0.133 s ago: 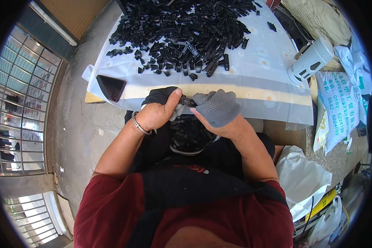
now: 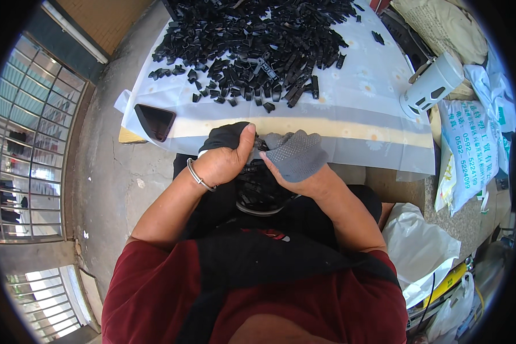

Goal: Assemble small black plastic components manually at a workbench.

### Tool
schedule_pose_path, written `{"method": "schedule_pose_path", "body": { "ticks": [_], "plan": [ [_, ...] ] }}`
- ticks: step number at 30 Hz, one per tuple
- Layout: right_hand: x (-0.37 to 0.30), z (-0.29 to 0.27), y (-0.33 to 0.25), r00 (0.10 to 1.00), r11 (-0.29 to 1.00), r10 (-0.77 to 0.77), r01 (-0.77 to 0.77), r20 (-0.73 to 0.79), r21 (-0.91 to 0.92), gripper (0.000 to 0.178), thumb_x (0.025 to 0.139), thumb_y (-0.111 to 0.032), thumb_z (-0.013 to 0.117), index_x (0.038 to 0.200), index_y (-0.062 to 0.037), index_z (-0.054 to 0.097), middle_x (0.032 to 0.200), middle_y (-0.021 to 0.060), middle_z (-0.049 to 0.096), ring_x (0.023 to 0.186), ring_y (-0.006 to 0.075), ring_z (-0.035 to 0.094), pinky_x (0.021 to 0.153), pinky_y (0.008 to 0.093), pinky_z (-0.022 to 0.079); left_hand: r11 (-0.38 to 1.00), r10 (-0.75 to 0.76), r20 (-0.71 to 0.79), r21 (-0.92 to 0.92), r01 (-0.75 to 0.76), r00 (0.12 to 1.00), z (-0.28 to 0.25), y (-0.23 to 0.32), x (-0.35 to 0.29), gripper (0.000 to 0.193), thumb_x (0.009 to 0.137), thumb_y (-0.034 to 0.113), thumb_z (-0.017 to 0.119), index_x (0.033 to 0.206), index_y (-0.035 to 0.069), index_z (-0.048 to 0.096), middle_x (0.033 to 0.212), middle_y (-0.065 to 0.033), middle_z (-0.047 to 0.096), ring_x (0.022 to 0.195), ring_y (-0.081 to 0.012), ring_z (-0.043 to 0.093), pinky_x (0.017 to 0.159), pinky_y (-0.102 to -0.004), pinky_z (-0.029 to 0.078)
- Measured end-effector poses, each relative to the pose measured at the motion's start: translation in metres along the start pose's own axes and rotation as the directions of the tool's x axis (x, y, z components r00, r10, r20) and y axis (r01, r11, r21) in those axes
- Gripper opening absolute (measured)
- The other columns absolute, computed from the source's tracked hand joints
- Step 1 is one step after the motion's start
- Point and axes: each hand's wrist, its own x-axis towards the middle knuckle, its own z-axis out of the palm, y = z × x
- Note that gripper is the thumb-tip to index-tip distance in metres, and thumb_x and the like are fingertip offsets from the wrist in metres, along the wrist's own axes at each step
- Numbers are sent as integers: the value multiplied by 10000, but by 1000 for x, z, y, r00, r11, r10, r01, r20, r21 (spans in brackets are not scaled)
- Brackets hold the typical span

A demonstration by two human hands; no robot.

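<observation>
Right hand (image 2: 295, 157) has come in a little closer to the left and lower; left hand (image 2: 226, 155) shifted only slightly. Small black plastic piece (image 2: 260, 144) sits between them, above the lap, mostly covered by fingers. Left hand: curled nearly closed, bare thumb up along the piece, black fabric glove over the fingers, metal bangle (image 2: 197, 175) at the wrist. Right hand: fingers bent together under a grey dotted glove (image 2: 297, 153), bare thumb closing on the piece from its side. Exact fingertip contact hidden.

Directly below: round container with a pale rim (image 2: 261, 214), black plastic parts in it, partly covered by the hands.

Progress, my read: one piece in work, some parts in the container, lots loose on the table. Can't tell finished from unfinished, so no count.

Further out: big heap of black plastic parts (image 2: 252, 46) across the far half of the table, strays toward the near edge, all on a white translucent flowered cloth (image 2: 355, 106). Dark flat phone (image 2: 156, 122) at the table's left edge, pale cylindrical tumbler (image 2: 433, 83) at the right, printed white plastic bag (image 2: 464, 155) beyond it. Phone and tumbler both sit clear of the hands; nothing visible blocks them.
</observation>
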Motion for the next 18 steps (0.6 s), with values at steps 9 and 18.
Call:
{"method": "schedule_pose_path", "body": {
  "ticks": [9, 18],
  "plan": [
    [4, 19, -8, 995, 999, -21, 24, -99, 30, 198, 804, -215, 569, 895, -44, 607, 863, 98, 607, 792, 294, 563, 699, 384, 444, 998, -51, -16, 37, 52, 999, 5, -3, -5, 293, 905, 203, 400, 801, -3, 580, 729, -181, 597, 698, -357, 567, 623, -380, 447],
    [3, 15, -9, 997, 994, -42, 35, 69, 102, 207, 821, -230, 546, 909, -54, 610, 879, 108, 612, 821, 289, 560, 729, 389, 435, 981, -132, 27, -137, 134, 991, 8, -16, -26, 322, 916, 234, 376, 838, -5, 579, 813, -214, 594, 791, -386, 556, 694, -392, 442]
  ]
}}
